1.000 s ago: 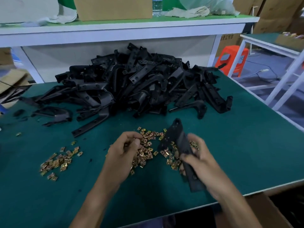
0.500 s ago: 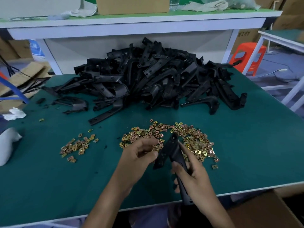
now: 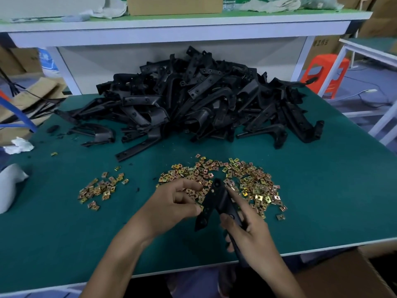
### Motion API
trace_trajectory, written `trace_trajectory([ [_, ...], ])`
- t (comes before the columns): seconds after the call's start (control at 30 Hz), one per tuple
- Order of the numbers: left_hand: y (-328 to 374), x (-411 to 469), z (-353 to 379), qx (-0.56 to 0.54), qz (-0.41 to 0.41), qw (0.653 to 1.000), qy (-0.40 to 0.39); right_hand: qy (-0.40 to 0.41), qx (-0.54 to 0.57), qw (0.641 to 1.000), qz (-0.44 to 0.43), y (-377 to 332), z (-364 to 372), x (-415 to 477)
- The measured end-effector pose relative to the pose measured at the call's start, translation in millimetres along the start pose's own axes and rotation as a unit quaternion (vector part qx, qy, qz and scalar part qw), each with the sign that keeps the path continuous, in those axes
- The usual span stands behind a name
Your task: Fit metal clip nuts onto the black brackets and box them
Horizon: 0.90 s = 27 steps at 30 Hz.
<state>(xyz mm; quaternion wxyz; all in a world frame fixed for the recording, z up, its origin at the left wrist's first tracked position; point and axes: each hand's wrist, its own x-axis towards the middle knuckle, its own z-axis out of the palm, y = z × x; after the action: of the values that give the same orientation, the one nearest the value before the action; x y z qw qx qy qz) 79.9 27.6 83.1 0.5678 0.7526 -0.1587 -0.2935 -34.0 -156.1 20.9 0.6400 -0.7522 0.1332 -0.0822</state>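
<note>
My right hand (image 3: 247,231) grips a black bracket (image 3: 216,201) by its lower end, with the forefinger laid along its edge. My left hand (image 3: 178,203) pinches a small brass clip nut (image 3: 200,208) against the bracket's left side. Behind both hands a wide spread of brass clip nuts (image 3: 247,179) lies on the green table (image 3: 322,201). A smaller scatter of clip nuts (image 3: 98,189) lies to the left. A big heap of black brackets (image 3: 204,100) fills the far half of the table.
A cardboard box (image 3: 343,276) sits below the table's front edge at the lower right. A white shelf (image 3: 171,29) runs behind the heap. White cloth (image 3: 8,183) and crumpled paper (image 3: 19,145) lie at the left edge. An orange stool (image 3: 324,72) stands beyond the right side.
My left hand has left the clip nut pile and come against the bracket with a nut. My right hand tilted the bracket closer to me. The view has shifted rightward.
</note>
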Motion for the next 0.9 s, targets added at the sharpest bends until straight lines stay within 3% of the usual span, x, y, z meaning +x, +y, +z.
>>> trace_trajectory([
  [0.13, 8, 4, -1, 0.036, -0.014, 0.997, -0.059, -0.015, -0.014, 1.0, -0.005, -2, 0, 2],
  [0.33, 9, 18, 1, -0.008, -0.013, 0.997, -0.079, 0.017, 0.004, 1.0, 0.006, 5, 1, 4],
  [0.4, 6, 34, 0, 0.024, 0.008, 0.999, -0.032, 0.029, 0.014, 0.999, 0.009, 7, 2, 4],
  [0.47, 3, 64, -2, 0.097, 0.034, 0.992, 0.072, 0.033, 0.024, 0.999, 0.006, 8, 2, 5],
  [0.57, -1, 117, -6, 0.252, 0.058, 0.947, 0.188, 0.031, 0.025, 0.999, 0.003, 8, 2, 6],
  [0.7, -12, 165, -9, 0.412, 0.036, 0.895, 0.169, 0.036, 0.041, 0.998, 0.007, 5, -1, 6],
  [0.8, -11, 166, -7, 0.455, 0.049, 0.87, 0.181, 0.037, 0.04, 0.998, 0.01, 5, -2, 7],
  [0.87, -4, 153, -6, 0.432, 0.083, 0.876, 0.197, 0.04, 0.031, 0.999, 0.015, 6, -2, 9],
  [0.9, 1, 140, -4, 0.385, 0.094, 0.896, 0.199, 0.044, 0.029, 0.998, 0.019, 6, -2, 9],
])
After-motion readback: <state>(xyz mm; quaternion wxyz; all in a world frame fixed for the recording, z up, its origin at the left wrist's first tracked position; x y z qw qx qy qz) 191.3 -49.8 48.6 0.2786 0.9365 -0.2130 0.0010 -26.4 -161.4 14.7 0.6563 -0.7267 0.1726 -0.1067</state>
